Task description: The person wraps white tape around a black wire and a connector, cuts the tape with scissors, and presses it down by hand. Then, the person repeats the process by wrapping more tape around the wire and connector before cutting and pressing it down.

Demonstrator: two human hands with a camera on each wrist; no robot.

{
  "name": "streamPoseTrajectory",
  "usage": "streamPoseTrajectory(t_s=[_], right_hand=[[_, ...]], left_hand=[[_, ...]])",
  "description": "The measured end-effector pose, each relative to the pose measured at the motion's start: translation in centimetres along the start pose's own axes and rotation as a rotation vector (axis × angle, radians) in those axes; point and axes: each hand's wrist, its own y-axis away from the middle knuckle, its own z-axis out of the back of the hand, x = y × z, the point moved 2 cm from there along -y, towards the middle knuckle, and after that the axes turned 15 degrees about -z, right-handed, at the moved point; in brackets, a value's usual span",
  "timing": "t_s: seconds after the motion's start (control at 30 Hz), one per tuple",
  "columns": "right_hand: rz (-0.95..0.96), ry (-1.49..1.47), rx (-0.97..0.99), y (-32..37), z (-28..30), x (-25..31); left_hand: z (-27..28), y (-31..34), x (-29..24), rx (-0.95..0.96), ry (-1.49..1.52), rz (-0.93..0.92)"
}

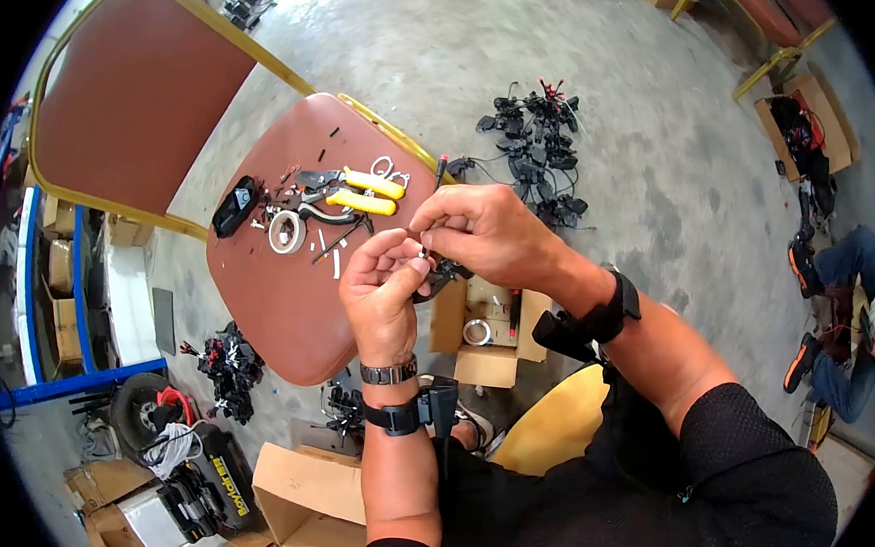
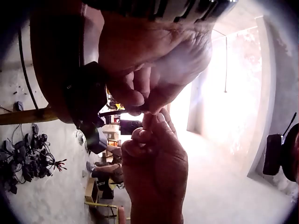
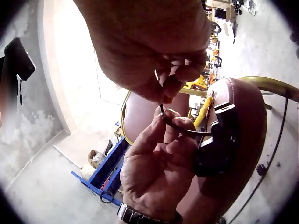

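Observation:
My left hand (image 1: 381, 295), with a metal-banded watch on its wrist, pinches a thin black cable (image 3: 189, 132) between thumb and fingers. The cable runs to a black plastic device (image 3: 218, 144) that hangs beside the left fingers. Just above, my right hand (image 1: 490, 235) pinches the cable's end, its fingertips right against the left ones. A thin pale strand (image 3: 156, 74) shows by the right fingers. The exact end piece is mostly hidden by fingertips. In the left wrist view the black device (image 2: 86, 100) hangs next to the left hand.
Beyond my hands, a brown chair seat (image 1: 274, 324) bears yellow-handled wire strippers (image 1: 362, 203), black-handled pliers (image 1: 329, 216), a white tape roll (image 1: 274, 233), a black case (image 1: 235, 207) and scraps. On the floor lie black wired devices (image 1: 535, 149) and an open cardboard box (image 1: 485, 369). Another person (image 1: 853, 279) sits at right.

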Motion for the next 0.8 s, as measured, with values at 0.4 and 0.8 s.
streamPoseTrajectory(t_s=[0.4,0.8], right_hand=[[0.315,0.13,-0.017,-0.1,-1.1,-0.1],[-0.04,-0.172,0.088,-0.7,-0.6,-1.5]], left_hand=[[0.1,0.2,0.0,-0.009,-0.014,0.021],[-0.4,0.1,-0.1,0.025,0.039,-0.035]])
